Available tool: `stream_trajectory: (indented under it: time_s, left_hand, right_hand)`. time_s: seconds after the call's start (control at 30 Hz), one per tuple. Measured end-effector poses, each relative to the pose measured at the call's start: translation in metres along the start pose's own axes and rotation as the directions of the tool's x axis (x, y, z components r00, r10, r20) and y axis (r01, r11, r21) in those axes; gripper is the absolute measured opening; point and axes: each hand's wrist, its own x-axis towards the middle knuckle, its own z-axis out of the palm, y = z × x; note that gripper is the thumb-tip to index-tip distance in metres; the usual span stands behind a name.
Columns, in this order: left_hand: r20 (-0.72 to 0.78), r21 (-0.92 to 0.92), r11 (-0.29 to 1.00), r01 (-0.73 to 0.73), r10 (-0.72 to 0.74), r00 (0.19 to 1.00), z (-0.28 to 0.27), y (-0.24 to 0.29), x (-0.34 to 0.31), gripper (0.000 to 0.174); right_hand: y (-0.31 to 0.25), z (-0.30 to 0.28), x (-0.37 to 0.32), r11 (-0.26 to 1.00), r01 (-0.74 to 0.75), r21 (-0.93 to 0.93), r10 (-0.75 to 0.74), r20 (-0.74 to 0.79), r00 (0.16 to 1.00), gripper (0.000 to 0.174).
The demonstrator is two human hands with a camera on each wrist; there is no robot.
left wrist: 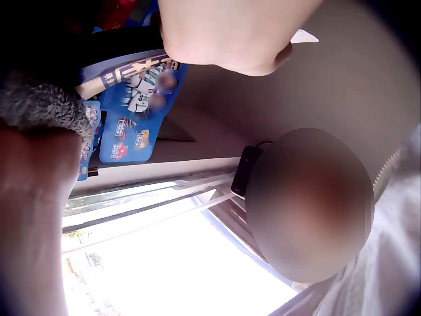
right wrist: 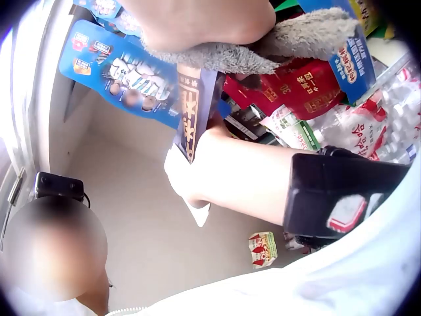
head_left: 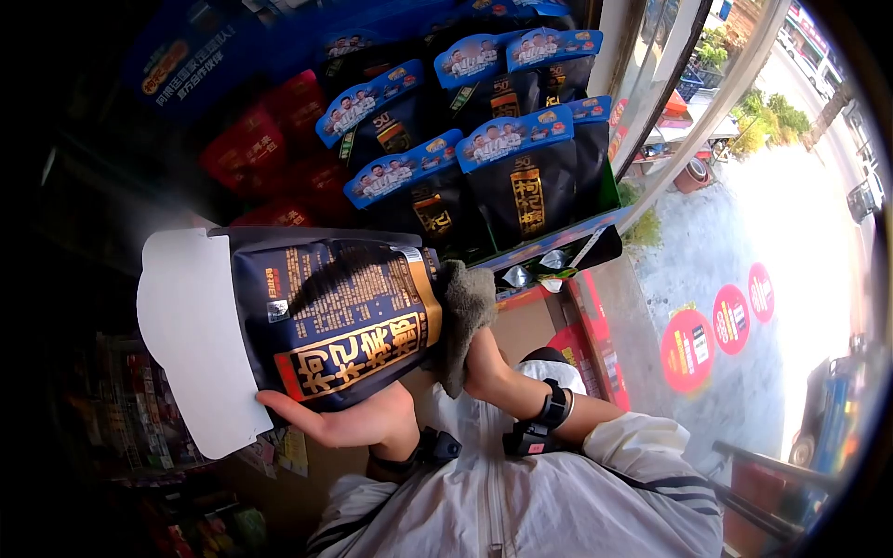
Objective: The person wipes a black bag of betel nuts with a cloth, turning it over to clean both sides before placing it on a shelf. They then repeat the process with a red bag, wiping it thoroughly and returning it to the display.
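Observation:
A dark blue snack bag (head_left: 339, 307) with gold lettering lies sideways before the person's chest, the plain white back of its header card (head_left: 200, 344) to the left. My left hand (head_left: 353, 418) grips the bag from below, thumb along the card's edge; its fingers are hidden behind. The right hand (head_left: 484, 363) holds a grey fluffy cloth (head_left: 468, 312) against the bag's right end. In the left wrist view the card's blue printed face (left wrist: 138, 115) shows. The right wrist view has the cloth (right wrist: 309, 33) bunched under the right hand (right wrist: 197, 23).
Dark bags with blue headers (head_left: 516, 139) stand in a display box just beyond the hands, red packs (head_left: 246, 153) to their left. An open cardboard box (head_left: 595, 339) sits below at the right. Glass door frames and a bright pavement (head_left: 688, 270) lie further right.

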Motion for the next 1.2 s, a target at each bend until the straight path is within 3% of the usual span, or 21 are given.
stream_trajectory:
  time_s: [0.07,0.13,0.2,0.27,0.33,0.37,0.4,0.47,0.5,0.53,0.7,0.73,0.77,0.8,0.87,0.9,0.93,1.0,1.03,1.1,1.2]
  left_hand:
    - [-0.117,0.054,0.998,-0.042,0.048,0.992,0.002,-0.002,0.004,0.059]
    - [-0.129,0.045,0.997,-0.06,0.065,0.99,0.001,-0.003,0.004,0.059]
    - [-0.144,0.036,0.991,-0.129,0.133,0.981,-0.001,-0.005,0.004,0.061]
    - [-0.117,-0.018,0.991,-0.132,0.129,0.985,-0.007,-0.005,-0.002,0.061]
    - [-0.098,0.047,0.987,-0.152,0.156,0.983,-0.021,-0.008,-0.005,0.062]
    - [0.059,-0.086,0.981,-0.173,0.178,0.982,-0.054,-0.012,-0.003,0.053]
    - [0.559,0.275,0.614,-0.74,0.524,0.643,-0.075,-0.02,0.003,0.053]
    - [0.651,0.306,0.738,-0.601,0.298,0.698,-0.125,-0.01,0.015,0.06]
    - [0.664,0.339,0.713,-0.614,0.281,0.693,-0.137,-0.008,0.023,0.058]
    - [0.67,0.371,0.63,-0.682,0.327,0.667,-0.138,-0.008,0.034,0.056]
    - [0.637,0.491,0.335,-0.804,0.492,0.593,-0.118,-0.002,0.078,0.056]
    - [0.693,0.485,0.298,-0.822,0.442,0.569,-0.113,0.005,0.077,0.057]
    - [0.806,0.486,0.26,-0.834,0.236,0.543,-0.104,0.024,0.07,0.052]
    - [0.937,0.34,0.095,-0.936,0.049,0.346,-0.107,0.036,0.073,0.044]
    - [0.921,0.389,0.18,-0.904,-0.099,0.377,-0.095,0.038,0.056,0.032]
    - [0.888,0.46,0.242,-0.854,-0.145,0.437,-0.092,0.038,0.05,0.023]
    - [0.862,0.505,0.378,-0.776,-0.17,0.478,-0.083,0.039,0.046,0.016]
    - [0.897,0.44,0.473,-0.763,-0.195,0.396,-0.092,0.033,0.05,0.009]
    - [0.894,0.445,0.468,-0.763,-0.193,0.404,-0.094,0.031,0.049,0.009]
    - [0.853,0.487,0.677,-0.552,-0.232,0.468,-0.093,0.026,0.041,0.011]
    - [0.849,0.481,0.668,-0.567,-0.192,0.493,-0.081,0.018,0.04,0.015]
  right_hand:
    - [0.002,-0.001,-0.001,0.999,-0.013,-0.046,0.013,-0.01,1.0,0.058]
    - [0.003,-0.004,-0.001,0.995,-0.031,-0.094,0.029,-0.021,0.999,0.057]
    - [0.001,-0.006,-0.001,0.967,-0.173,-0.19,0.201,0.139,0.97,0.057]
    - [0.001,-0.003,0.001,0.954,-0.202,-0.22,0.227,0.094,0.969,0.057]
    - [0.004,-0.004,0.004,0.924,0.038,-0.379,-0.041,0.0,0.999,0.056]
    - [0.0,-0.001,0.0,0.945,0.047,-0.323,-0.052,-0.007,0.999,0.057]
    - [-0.003,-0.006,0.001,0.945,0.045,-0.323,-0.05,-0.007,0.999,0.057]
    - [-0.01,-0.021,0.004,0.906,0.099,-0.411,-0.116,-0.016,0.993,0.057]
    - [-0.018,-0.026,0.004,0.92,0.099,-0.379,-0.132,-0.061,0.989,0.055]
    - [-0.019,-0.048,0.016,0.952,0.155,-0.264,-0.173,-0.045,0.984,0.054]
    - [-0.071,-0.093,0.001,0.855,0.213,-0.473,-0.249,-0.013,0.969,0.04]
    - [-0.079,-0.102,-0.003,0.736,0.236,-0.634,-0.261,0.056,0.964,0.039]
    - [-0.082,-0.106,-0.008,0.688,0.245,-0.682,-0.287,0.054,0.956,0.039]
    - [-0.084,-0.108,-0.012,0.637,0.249,-0.729,-0.309,0.054,0.949,0.04]
    - [-0.085,-0.115,-0.014,0.67,0.235,-0.704,-0.313,0.019,0.95,0.036]
    - [-0.085,-0.118,-0.014,0.7,0.24,-0.673,-0.322,0.003,0.947,0.033]
    - [-0.084,-0.12,-0.015,0.729,0.245,-0.639,-0.33,-0.014,0.944,0.031]
    - [-0.081,-0.121,-0.017,0.726,0.262,-0.635,-0.34,-0.001,0.94,0.027]
    - [-0.081,-0.128,-0.018,0.718,0.234,-0.656,-0.343,-0.041,0.938,0.026]
    - [-0.079,-0.132,-0.017,0.66,0.239,-0.712,-0.388,-0.051,0.92,0.025]
    - [-0.076,-0.127,-0.019,0.775,0.231,-0.589,-0.367,-0.122,0.922,0.026]
